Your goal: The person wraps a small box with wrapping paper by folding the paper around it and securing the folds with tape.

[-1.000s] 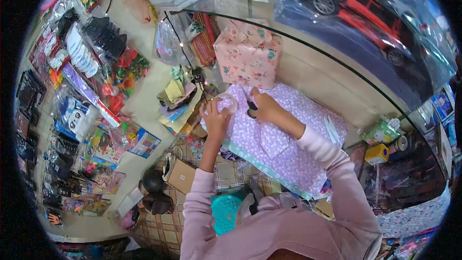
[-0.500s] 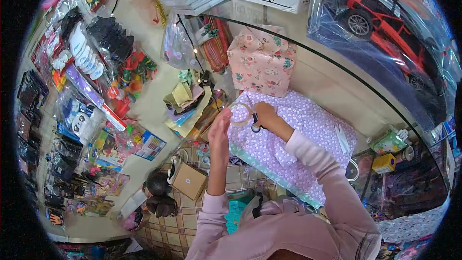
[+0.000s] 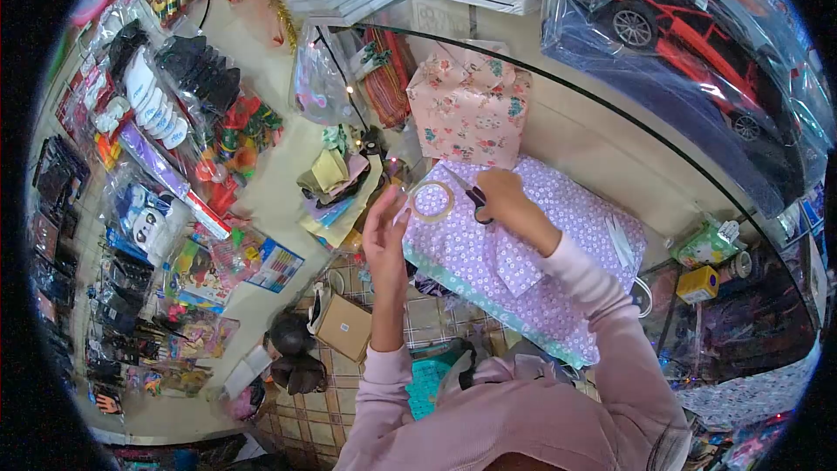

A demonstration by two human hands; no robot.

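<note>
My right hand [image 3: 510,205] is closed around the dark handles of a pair of scissors [image 3: 479,201], whose blades point to the upper left. My left hand [image 3: 384,231] is raised at the left edge of a purple floral sheet [image 3: 558,209], fingers up and thumb apart; any small thing between its fingers is too fine to make out. A roll of tape [image 3: 450,209] rests on the sheet between the two hands, just right of my left fingers. Beyond the sheet stands a pink floral bag [image 3: 471,113].
A glass edge [image 3: 602,105] curves behind the sheet. Folded papers or cloths [image 3: 336,183] lie to the left, with bagged goods beyond. A cardboard box [image 3: 344,328] sits lower left. A boxed red toy car [image 3: 689,52] is at upper right, a yellow box [image 3: 697,284] at right.
My right hand and the scissors have moved a little to the right, away from the tape roll. My left hand has shifted slightly left, its thumb and fingers now further apart.
</note>
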